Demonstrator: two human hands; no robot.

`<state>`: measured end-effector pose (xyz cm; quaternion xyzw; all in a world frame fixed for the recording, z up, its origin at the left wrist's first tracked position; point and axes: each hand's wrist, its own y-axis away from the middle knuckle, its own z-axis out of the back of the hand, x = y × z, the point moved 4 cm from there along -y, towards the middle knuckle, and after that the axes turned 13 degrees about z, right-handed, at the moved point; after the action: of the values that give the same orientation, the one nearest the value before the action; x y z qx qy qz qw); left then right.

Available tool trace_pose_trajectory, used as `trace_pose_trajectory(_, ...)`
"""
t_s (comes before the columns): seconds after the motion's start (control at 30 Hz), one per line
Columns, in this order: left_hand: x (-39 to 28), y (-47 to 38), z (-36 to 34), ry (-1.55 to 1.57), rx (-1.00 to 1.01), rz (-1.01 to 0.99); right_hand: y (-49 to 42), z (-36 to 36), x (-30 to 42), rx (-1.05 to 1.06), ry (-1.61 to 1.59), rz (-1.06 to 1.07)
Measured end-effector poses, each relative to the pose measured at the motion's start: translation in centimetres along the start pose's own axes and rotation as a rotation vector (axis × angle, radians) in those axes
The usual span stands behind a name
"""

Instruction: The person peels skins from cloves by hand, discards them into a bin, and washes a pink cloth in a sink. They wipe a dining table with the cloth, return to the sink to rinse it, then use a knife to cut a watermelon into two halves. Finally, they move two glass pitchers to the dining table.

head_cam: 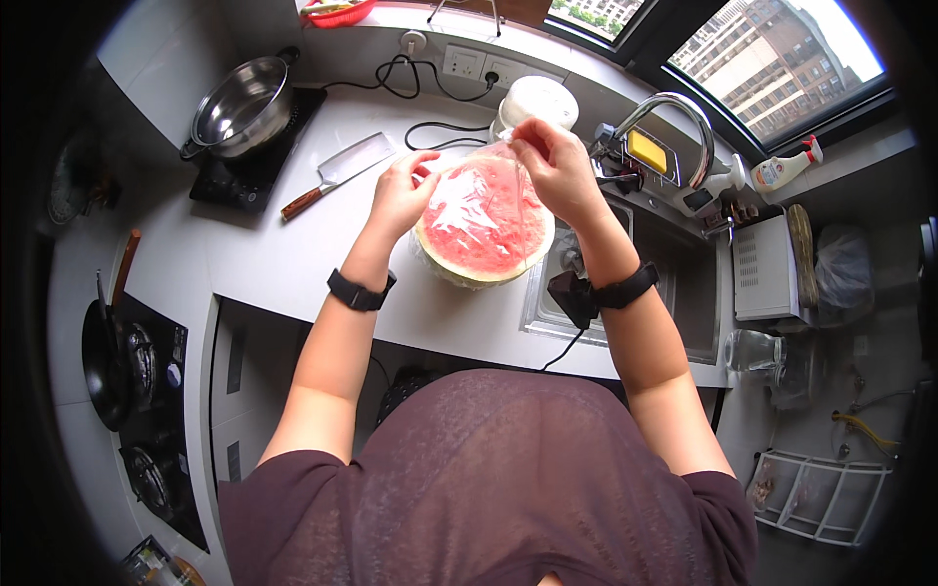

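Note:
A cut watermelon half point(476, 227) rests on the white countertop point(352, 256), its red face upward. Clear plastic wrap point(463, 201) lies over that face, creased and shiny, and bunches around the rind. My right hand point(558, 167) pinches a raised edge of the wrap above the melon's far right side. At the melon's left edge, my left hand point(404, 192) has its fingers curled inward; whether it grips any wrap is hidden. Left of that hand lies a cleaver point(344, 170) with a wooden handle.
A steel pot point(245, 110) sits on a black induction cooktop point(249, 172) at the left. Behind the melon stands a white round appliance point(538, 102) near a black cord. The sink point(659, 278) and its curved faucet point(700, 121) are on the right. A frying pan point(106, 366) is far left.

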<state>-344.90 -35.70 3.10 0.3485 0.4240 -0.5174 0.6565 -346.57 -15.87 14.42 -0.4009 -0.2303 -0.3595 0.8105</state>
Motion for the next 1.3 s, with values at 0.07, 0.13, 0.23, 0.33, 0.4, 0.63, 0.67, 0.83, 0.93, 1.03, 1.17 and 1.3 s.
trace_pose_trajectory(0.07,-1.6,-0.6,-0.4,0.073,0.083,-0.024,-0.7,-1.0,1.9,0.056,-0.149,0.114)
trace_pose_trajectory(0.13,-2.4,-0.6,0.0,0.039,0.087,-0.092,-0.8,-1.6,4.8,0.209,-0.160,0.214)
trace_pose_trajectory(0.23,-2.0,-0.4,1.3,-0.149,0.050,-0.267,0.6,-2.3,6.7,0.331,-0.121,0.349)
trace_pose_trajectory(0.33,-2.0,2.3,3.3,-0.214,0.200,-0.299,2.6,-0.7,7.3,0.442,-0.160,0.259)
trace_pose_trajectory(0.4,-3.3,4.4,5.2,-0.203,0.210,-0.254,4.1,0.8,6.1,0.433,-0.181,0.176)
trace_pose_trajectory(0.63,-10.3,10.4,3.1,-0.068,0.389,-0.278,9.5,6.3,0.2,0.003,-0.346,-0.302)
trace_pose_trajectory(0.67,-11.4,11.3,1.7,-0.119,0.337,-0.343,10.1,6.9,-0.4,-0.056,-0.321,-0.312)
trace_pose_trajectory(0.83,-13.8,13.1,-6.6,-0.279,0.158,-0.538,15.3,11.5,-2.3,-0.199,-0.356,-0.384)
trace_pose_trajectory(0.93,-14.6,13.8,-8.5,-0.399,0.112,-0.475,18.7,13.7,-3.5,-0.238,-0.479,-0.452)
trace_pose_trajectory(1.03,-14.5,14.6,-8.6,-0.533,0.066,-0.366,21.2,13.5,-3.9,-0.150,-0.530,-0.460)
trace_pose_trajectory(1.17,-14.2,16.5,-6.0,-0.624,-0.034,-0.186,22.8,11.2,-4.3,-0.006,-0.730,-0.421)
trace_pose_trajectory(1.3,-13.1,18.2,-3.1,-0.548,-0.190,-0.002,21.6,8.9,-3.8,0.102,-0.840,-0.369)
